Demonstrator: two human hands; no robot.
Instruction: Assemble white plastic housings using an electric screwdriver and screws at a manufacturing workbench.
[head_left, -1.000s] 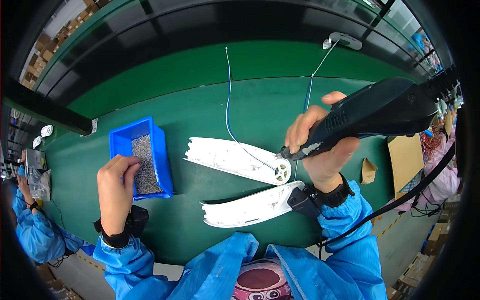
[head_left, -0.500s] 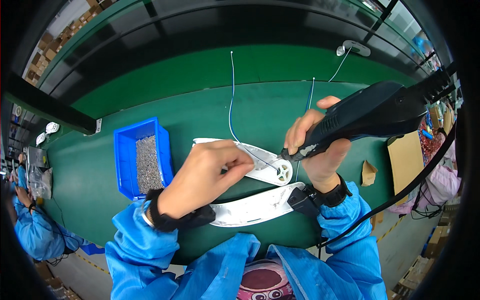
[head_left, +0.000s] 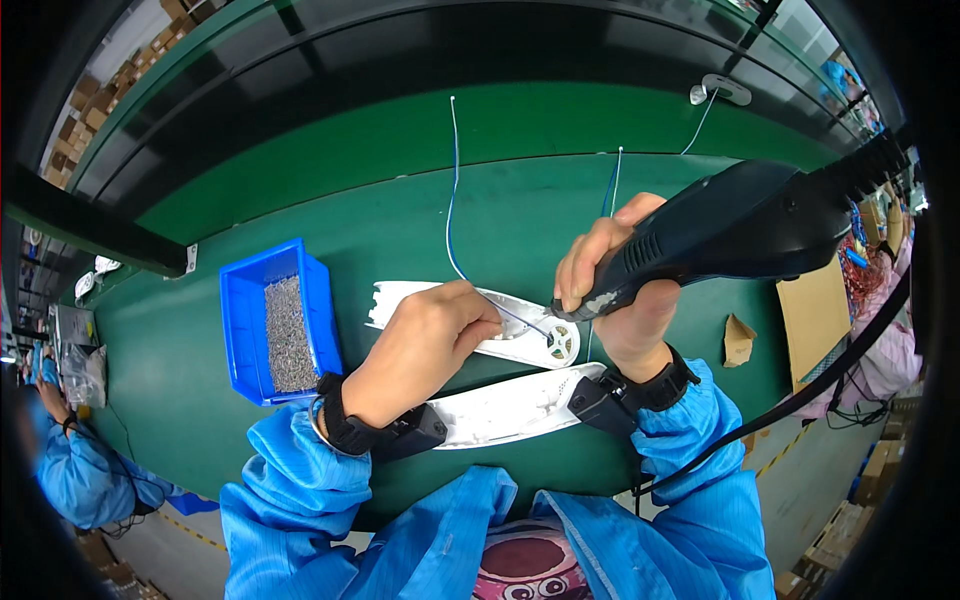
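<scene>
My right hand point(head_left: 634, 335) is wrapped round a black electric screwdriver point(head_left: 730, 225), whose tip points down and left at a white plastic housing point(head_left: 515, 349). The tip is just above a round spoked part at that housing's right end. My left hand point(head_left: 425, 335) is closed in a pinch over the housing's middle; whatever its fingertips hold is hidden. From the round part a blue and white wire point(head_left: 454, 215) runs left past my fingertips and away across the table. A second curved white shell point(head_left: 505, 412) lies nearer me, partly under black devices at my wrists.
To the left stands a blue bin point(head_left: 232, 345) holding many small screws point(head_left: 289, 335). A torn brown scrap point(head_left: 738, 341) and a cardboard piece point(head_left: 812, 315) lie at right. The screwdriver's black cable point(head_left: 800, 398) loops by my right arm. Another person's blue sleeve point(head_left: 90, 470) shows far left.
The screwdriver and my right hand have shifted slightly left and down. My left hand stays pinched over the housing, which has turned a little. The view has moved slightly.
</scene>
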